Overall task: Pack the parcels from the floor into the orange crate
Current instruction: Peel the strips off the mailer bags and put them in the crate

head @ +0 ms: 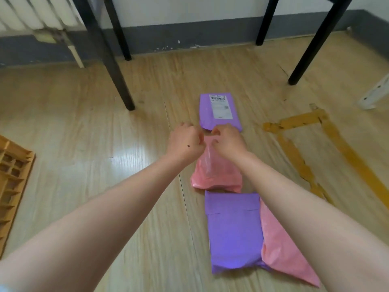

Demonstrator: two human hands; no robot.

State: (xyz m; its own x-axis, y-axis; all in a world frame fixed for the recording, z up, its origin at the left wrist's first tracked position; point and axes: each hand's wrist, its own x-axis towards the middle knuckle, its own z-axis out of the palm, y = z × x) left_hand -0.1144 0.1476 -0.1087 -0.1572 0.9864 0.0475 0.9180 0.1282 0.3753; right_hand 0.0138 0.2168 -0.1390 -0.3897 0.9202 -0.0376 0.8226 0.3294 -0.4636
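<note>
– Pale wood floor (84,127) runs back to a grey skirting, and black table legs (117,76) stand on it. Your orange crate (14,165) lies at the floor's left edge, well apart from the parcels.

– Where do your parcels lie?

– In a line down the middle of the floor. The far purple parcel (210,116) lies flat with a white label (221,106) on top. The middle pink parcel (216,178) sits just nearer you. Nearest, the near purple parcel (233,232) lies partly over the near pink parcel (284,249).

– And your hands?

– Your left hand (185,142) and your right hand (228,140) meet at the far end of the middle pink parcel. Curled fingers of both pinch its top edge, which is drawn up while its near end rests on the floor. Brown tape strips (294,122) mark the floor to your right.
</note>
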